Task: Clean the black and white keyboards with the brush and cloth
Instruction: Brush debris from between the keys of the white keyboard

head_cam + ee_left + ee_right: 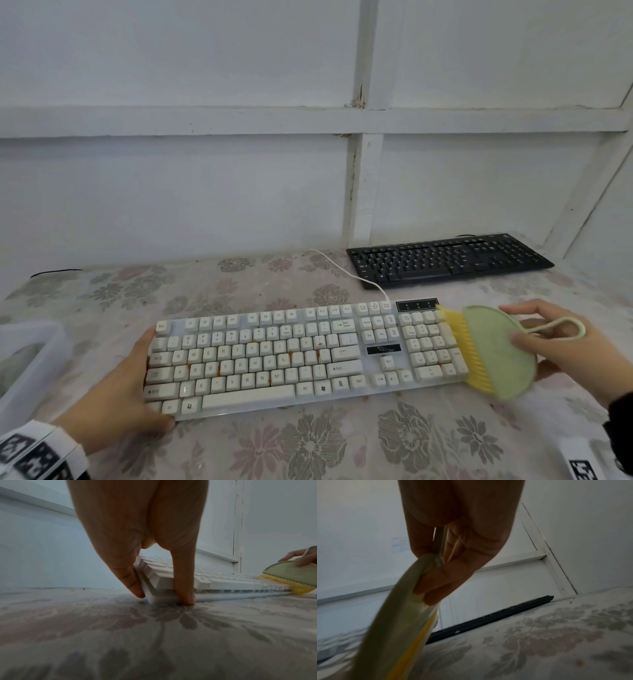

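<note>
My left hand (116, 387) clamps the near-left corner of the cream-white plastic keyboard (274, 356), the thumb down against its front edge and the fingers along its left end, pinning it to the tabletop (308, 452) under a grey-and-pink flowered cloth cover. The left wrist view shows that thumb (184, 588) and a fingertip (132, 582) pressed either side of the corner. Orange-brown stains sit between several letter keys. At the keyboard's right end, over the number pad, my right hand (561, 346) grips a pale green half-round plastic brush (498, 353) by its flat back, fingers curled round it. Its yellow bristles (469, 356) rest on the keys and its thin loop handle (558, 327) pokes out past my fingers. A translucent plastic container (27, 363) stands at the left edge. A white cable (342, 270) runs from the white keyboard toward the wall. Farther back on the right, well apart from both hands, the flat black keyboard (448, 258) lies against the white panelled wall (205, 171). I cannot make out the cleaning cloth.
</note>
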